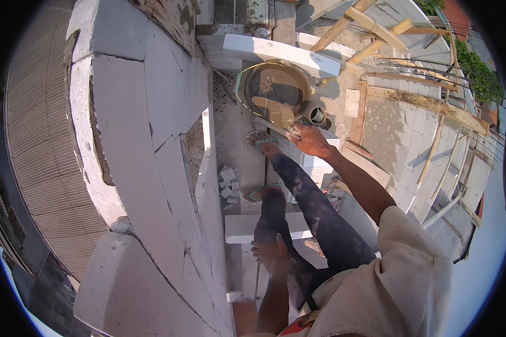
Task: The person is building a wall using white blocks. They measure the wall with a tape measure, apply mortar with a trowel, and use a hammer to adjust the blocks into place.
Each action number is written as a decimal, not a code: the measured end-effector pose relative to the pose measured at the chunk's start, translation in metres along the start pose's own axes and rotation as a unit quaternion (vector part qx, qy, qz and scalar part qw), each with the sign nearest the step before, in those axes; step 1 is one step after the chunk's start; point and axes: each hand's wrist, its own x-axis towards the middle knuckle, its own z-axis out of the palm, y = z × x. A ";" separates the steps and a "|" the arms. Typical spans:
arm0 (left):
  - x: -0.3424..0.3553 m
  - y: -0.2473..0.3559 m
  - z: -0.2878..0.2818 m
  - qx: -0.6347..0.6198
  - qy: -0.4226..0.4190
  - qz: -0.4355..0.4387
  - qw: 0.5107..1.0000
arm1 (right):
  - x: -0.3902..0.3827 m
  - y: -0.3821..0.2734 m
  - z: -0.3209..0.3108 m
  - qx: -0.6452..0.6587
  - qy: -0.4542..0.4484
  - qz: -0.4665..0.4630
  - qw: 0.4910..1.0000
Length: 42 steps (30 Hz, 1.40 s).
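Observation:
My right hand [310, 140] is closed round the handle of a trowel. The trowel's broad, mortar-coated blade [274, 112] reaches over the near side of a round dark tub [306, 78], whose inside is wet with grey mortar. A small round pot [317, 115] stands beside the tub, just beyond my right hand. Lower down, my left hand [270, 253] lies on my bent left knee with its fingers spread and nothing in them. My feet, in green-strapped sandals, are planted below the tub.
A tall wall of pale blocks [123, 106] rises on my left, with a corrugated roof [53, 129] beyond it. A long white block [281, 53] lies behind the tub. Timber poles [433, 101] stand at the right. Broken block pieces [229, 182] lie by the wall.

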 end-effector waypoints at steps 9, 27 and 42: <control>0.014 -0.007 0.008 0.013 0.010 -0.003 1.000 | 0.158 0.102 0.067 -0.199 0.129 0.037 0.971; 0.007 -0.009 -0.004 -0.030 0.006 0.004 1.000 | 0.001 -0.061 -0.087 0.254 -0.127 -0.075 0.956; 0.006 -0.008 -0.007 -0.056 -0.021 -0.042 0.997 | -0.012 -0.368 -0.199 -0.354 0.276 -0.559 0.697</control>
